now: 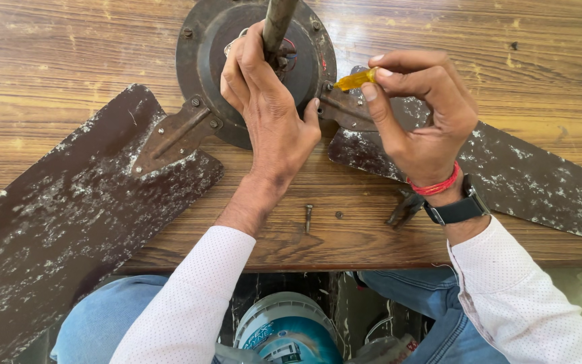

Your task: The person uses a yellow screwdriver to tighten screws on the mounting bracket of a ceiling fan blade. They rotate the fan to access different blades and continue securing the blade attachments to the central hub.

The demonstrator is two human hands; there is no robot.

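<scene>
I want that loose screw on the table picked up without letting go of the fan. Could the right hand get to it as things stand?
Probably yes. The screw lies bare on the table between both wrists, uncovered, but the right hand holds a yellow-handled screwdriver.

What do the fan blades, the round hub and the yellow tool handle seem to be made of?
Fan blades: probably painted sheet metal, dark brown, the coat flaking to pale patches.
Round hub: likely metal, dull dark brown, bolted to blade brackets.
Yellow tool handle, in the right hand: translucent amber, so likely plastic.
The left hand rests on the hub.
</scene>
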